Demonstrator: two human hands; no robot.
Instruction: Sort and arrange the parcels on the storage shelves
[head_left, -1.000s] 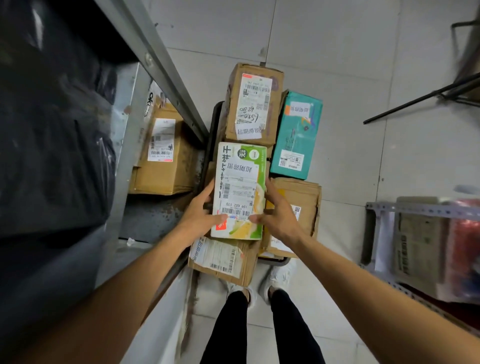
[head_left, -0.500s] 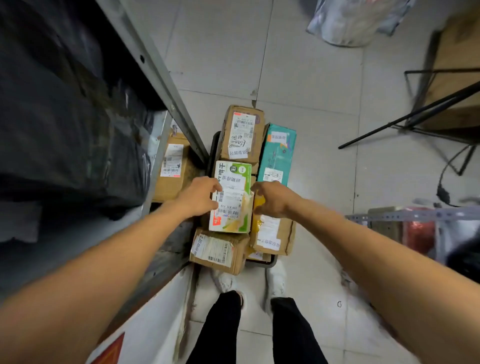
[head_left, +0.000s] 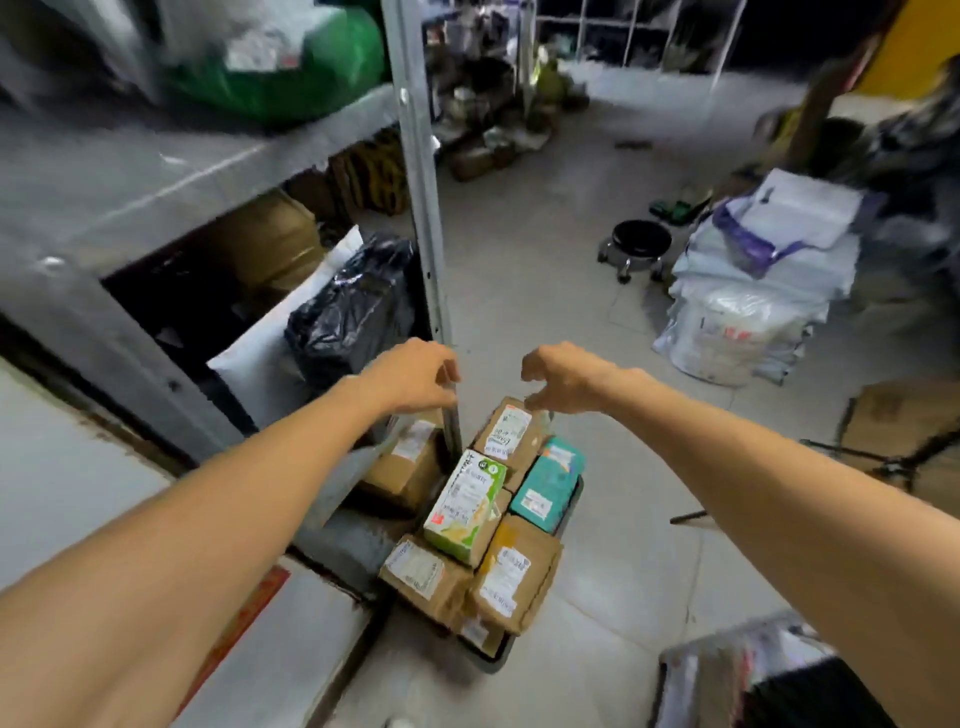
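Left hand (head_left: 415, 376), right hand (head_left: 563, 376) lifted off green-white parcel (head_left: 465, 506), fingers (head_left: 537, 402) above, loose, seemingly empty

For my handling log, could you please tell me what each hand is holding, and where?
Nothing is clearly held: the right hand is empty; the fingers of the left hand overlap the shelf post, grip unclear.

The frame was dim and smeared with motion blur, worst along the upper left and right edges. Wide-angle distortion tilted the shelf post (head_left: 415, 182) and stretched the lower corners. The parcels (head_left: 467, 499) at lower centre looked sharpest; the top edge was nearly black.
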